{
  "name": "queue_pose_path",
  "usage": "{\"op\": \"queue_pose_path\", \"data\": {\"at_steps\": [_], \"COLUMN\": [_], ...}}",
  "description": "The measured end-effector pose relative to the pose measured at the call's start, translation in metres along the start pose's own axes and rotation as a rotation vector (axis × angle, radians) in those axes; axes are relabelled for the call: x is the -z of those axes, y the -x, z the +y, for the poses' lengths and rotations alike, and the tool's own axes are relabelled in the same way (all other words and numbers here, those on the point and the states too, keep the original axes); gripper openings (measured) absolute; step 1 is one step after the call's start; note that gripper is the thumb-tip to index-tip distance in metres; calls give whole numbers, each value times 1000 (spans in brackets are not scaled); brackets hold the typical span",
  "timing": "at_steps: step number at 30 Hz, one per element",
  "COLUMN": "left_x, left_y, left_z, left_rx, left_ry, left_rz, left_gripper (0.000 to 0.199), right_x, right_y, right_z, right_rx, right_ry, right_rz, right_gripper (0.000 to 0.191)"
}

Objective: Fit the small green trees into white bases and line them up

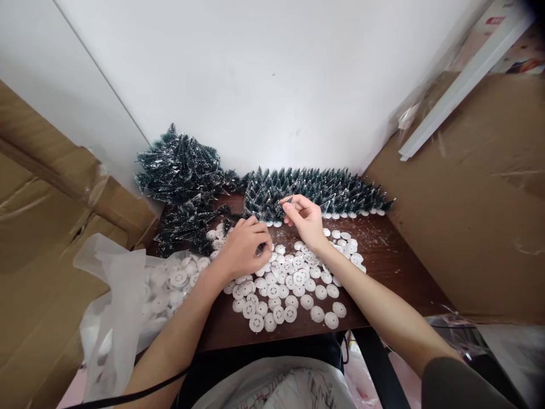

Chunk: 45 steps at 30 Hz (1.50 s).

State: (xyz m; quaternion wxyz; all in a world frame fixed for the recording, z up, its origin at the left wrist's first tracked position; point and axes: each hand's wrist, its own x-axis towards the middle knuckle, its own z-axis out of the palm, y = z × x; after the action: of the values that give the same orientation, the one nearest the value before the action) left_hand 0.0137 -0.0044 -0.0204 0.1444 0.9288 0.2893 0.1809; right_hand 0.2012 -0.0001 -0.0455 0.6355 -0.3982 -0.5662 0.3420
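Clock read from the middle of the tabletop, 12 straight ahead of the wearer.

Small frosted trees: rows standing on white feet at 12 to 1; loose heap at 10 to 11. White round bases scattered from centre to 6; more in a thin plastic bag at 8.

Left hand, 10: fingers curled, partly closed, over the bases. A dark green bit shows between thumb and fingers; cannot tell if gripped. Right hand, 1: thumb and forefinger nearly together in front of the rows. Dark bristle at the tips; cannot tell whether held or just behind.

Risks, judged:
- Rows packed tight; a knuckle or forearm brushing them could topple several.
- Bases lie close to the 6 edge; a sleeve or wrist sweep could push some off.
- Heap tangled; tugging one tree would likely drag neighbours.
- Bag mouth slack by the left forearm; a snag could spill its load.

Writing: printed carton at 2 bears a red label, illegible. Printed white covering at 6 has reddish marks, unreadable. No brand made out.
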Motion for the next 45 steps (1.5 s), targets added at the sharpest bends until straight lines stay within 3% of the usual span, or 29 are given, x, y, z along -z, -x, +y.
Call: {"op": "queue_pose_path", "data": {"at_steps": [9,20,34,41,45], "left_x": [6,4,6,5,9], "left_y": [1,3,3,1,-1], "left_z": [-3,0,3,1,3], "left_rx": [24,-34,-15,24,100], "left_ry": [-67,52,192,280,466], "left_rz": [19,-168,-193,-155,-38], "left_gripper": [20,27,9,18,17], "right_x": [0,0,0,0,1], "right_y": [-1,-1,0,-1,-1], "right_z": [-2,-3,-3,1,1], "right_rx": [-33,-38,-25,-55,-43], "right_ry": [-25,-17,-10,-10,2], "right_rz": [-1,-8,-40,-27,-19], "right_gripper": [20,21,19,25,26]}}
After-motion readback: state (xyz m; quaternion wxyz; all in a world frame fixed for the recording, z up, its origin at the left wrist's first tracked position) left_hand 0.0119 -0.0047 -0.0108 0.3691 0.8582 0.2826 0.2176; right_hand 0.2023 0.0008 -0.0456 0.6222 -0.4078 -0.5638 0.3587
